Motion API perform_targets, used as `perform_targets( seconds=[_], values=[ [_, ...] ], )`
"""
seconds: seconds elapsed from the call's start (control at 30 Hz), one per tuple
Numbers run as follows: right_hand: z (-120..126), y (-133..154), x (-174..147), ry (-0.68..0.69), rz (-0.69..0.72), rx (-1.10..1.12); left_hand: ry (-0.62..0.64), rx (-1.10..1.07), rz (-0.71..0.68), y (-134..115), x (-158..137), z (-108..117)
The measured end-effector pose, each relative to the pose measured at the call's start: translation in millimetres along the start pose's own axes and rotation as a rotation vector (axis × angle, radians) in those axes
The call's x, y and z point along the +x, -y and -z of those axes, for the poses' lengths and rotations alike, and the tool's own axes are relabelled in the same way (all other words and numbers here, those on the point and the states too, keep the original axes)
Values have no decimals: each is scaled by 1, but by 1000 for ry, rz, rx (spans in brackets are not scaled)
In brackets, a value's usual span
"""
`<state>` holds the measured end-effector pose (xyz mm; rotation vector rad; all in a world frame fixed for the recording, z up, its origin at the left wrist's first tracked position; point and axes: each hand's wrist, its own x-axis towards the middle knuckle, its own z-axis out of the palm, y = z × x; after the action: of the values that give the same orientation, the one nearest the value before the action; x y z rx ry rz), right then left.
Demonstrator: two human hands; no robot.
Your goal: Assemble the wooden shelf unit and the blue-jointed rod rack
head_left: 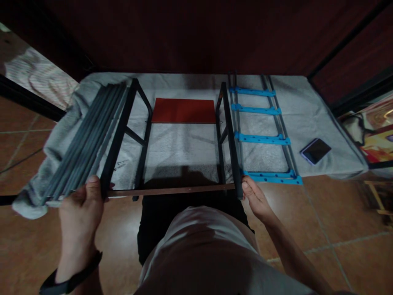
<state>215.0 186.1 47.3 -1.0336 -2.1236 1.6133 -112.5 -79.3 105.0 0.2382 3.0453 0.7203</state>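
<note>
A black metal frame has a left side [118, 141] and a right side [231, 143], each with a short cross brace. Between them spans a reddish-orange board [184, 110] at the far end. A thin brown board [172, 191], seen edge-on, joins the near ends. My left hand [80, 211] is closed around the near left corner, thumb on top and some fingers hidden behind the bar. At the near right corner, my right hand [256, 200] pinches the bar's end beside the brown board. Small metal pieces [121, 164] lie within the left side's outline.
Grey tubes [87, 141] lie side by side left of the frame. To the right are blue brackets [262, 139] on dark rods and a phone [316, 150]. All rest on a grey blanket [181, 159]. A dark red panel [196, 37] rises behind.
</note>
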Motion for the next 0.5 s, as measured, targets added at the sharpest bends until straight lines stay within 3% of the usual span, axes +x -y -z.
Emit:
perform_targets(
  seconds=[0.1,0.2,0.4,0.5],
  values=[
    [-2,1,0,-11,-36,41,-45,216,-94,-12,-7,-2],
    [-3,3,1,-13,-65,73,-34,357,-77,-19,-9,-2],
    [-6,15,2,-70,-124,107,-74,381,-157,-11,-10,-2],
    [-8,17,-1,-80,-145,104,-48,210,-110,-2,-8,0]
  ],
)
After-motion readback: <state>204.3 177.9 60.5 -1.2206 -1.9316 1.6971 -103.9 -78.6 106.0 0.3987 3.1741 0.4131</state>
